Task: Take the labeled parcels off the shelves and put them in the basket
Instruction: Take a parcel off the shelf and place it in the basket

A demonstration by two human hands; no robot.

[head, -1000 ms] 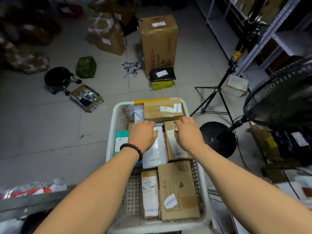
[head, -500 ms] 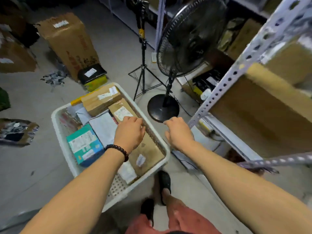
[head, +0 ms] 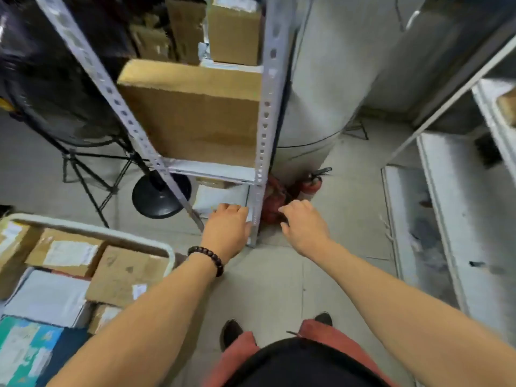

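Note:
The white basket (head: 92,229) stands at the lower left, filled with several labeled cardboard parcels (head: 125,275) and a white mailer bag (head: 47,298). Ahead rises a grey metal shelf rack (head: 264,113) carrying a large brown box (head: 192,115) and a smaller box (head: 233,29) above it. A white mailer (head: 217,196) lies on the lowest shelf. My left hand (head: 227,229), with a bead bracelet on its wrist, hangs empty with loosely curled fingers in front of that low shelf. My right hand (head: 303,227) is also empty, fingers loosely bent, just right of the rack post.
A black standing fan (head: 159,198) and a tripod (head: 83,174) stand left of the rack. Red fire extinguishers (head: 279,196) sit at the rack's foot by a grey pillar (head: 321,79). Another shelf unit (head: 452,219) lines the right side. My feet (head: 231,332) are on the tiled floor.
My view has swung right from the basket to the shelf rack. Both hands left the basket and now hang empty near the rack's lowest shelf.

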